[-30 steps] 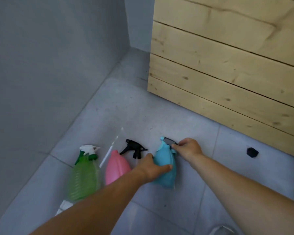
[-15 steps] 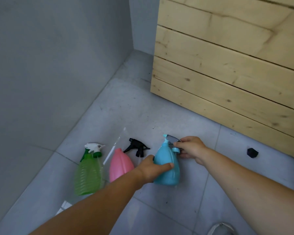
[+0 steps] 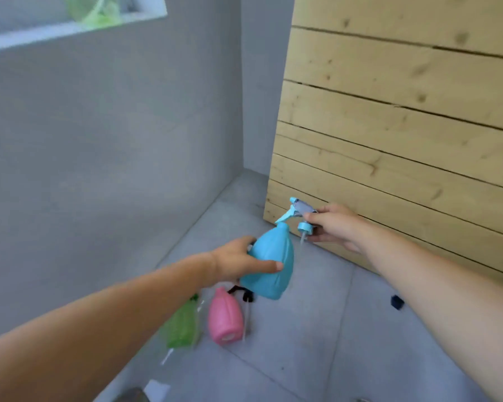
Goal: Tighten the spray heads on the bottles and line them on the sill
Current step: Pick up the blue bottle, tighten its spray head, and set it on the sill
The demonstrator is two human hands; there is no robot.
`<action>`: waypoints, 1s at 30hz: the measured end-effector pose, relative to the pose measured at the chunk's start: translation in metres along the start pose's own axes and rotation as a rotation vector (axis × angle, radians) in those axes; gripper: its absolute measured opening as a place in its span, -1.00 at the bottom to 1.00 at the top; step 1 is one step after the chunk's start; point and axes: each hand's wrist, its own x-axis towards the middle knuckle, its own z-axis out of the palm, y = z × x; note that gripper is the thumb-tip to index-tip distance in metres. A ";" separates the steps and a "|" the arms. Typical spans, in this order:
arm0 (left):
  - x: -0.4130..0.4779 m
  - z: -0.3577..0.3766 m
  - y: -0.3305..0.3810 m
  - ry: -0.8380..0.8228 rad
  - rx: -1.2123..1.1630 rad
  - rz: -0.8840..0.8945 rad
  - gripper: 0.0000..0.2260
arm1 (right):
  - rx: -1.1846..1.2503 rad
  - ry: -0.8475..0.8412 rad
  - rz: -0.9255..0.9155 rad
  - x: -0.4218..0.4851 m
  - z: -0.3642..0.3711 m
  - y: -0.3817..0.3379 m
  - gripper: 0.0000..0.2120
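Left hand gripping blue bottle now lifted off floor, right hand pinching its detached spray head

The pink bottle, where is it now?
In the head view, the pink bottle lies on the floor at lower centre, right of the green bottle, below the held blue bottle.

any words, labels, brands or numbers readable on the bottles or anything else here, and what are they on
None can be read.
Blue bottle, held in the left hand: no print shows.
Its spray head, held in the right hand: a greyish patch on top, too blurred to tell if it bears text.
Pink bottle and green bottle on the floor: no label visible.
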 end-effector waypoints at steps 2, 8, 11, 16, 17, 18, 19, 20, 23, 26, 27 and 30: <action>-0.026 -0.014 0.010 0.005 0.040 0.035 -0.53 | -0.007 0.041 -0.086 -0.023 -0.003 -0.032 -0.91; -0.092 -0.039 0.008 0.045 0.069 0.130 -0.30 | 0.204 0.221 -0.399 -0.102 -0.008 -0.094 -0.85; -0.108 -0.045 0.004 0.075 0.048 0.163 -0.23 | 0.324 0.247 -0.532 -0.134 -0.006 -0.113 -0.89; -0.120 -0.041 0.005 0.085 0.022 0.217 -0.29 | 0.440 0.273 -0.596 -0.157 0.003 -0.120 -0.87; -0.121 -0.040 0.005 0.084 0.020 0.221 -0.28 | 0.441 0.270 -0.596 -0.158 0.004 -0.119 -0.87; -0.121 -0.039 0.006 0.085 0.018 0.225 -0.26 | 0.440 0.266 -0.594 -0.158 0.006 -0.117 -0.87; -0.121 -0.037 0.006 0.081 0.014 0.234 -0.25 | 0.439 0.259 -0.592 -0.158 0.007 -0.116 -0.87; -0.121 -0.036 0.007 0.075 0.011 0.243 -0.25 | 0.440 0.250 -0.586 -0.157 0.008 -0.114 -0.88; -0.121 -0.032 0.013 0.049 -0.012 0.268 -0.29 | 0.448 0.171 -0.526 -0.154 0.011 -0.108 -0.88; -0.122 -0.028 0.022 0.035 -0.054 0.307 -0.34 | 0.407 0.027 -0.440 -0.153 0.019 -0.100 -0.80; -0.122 -0.026 0.025 0.037 -0.069 0.323 -0.34 | 0.381 -0.010 -0.425 -0.153 0.022 -0.096 -0.77; -0.125 -0.022 0.030 0.025 -0.120 0.364 -0.32 | 0.340 -0.091 -0.418 -0.154 0.026 -0.089 -0.75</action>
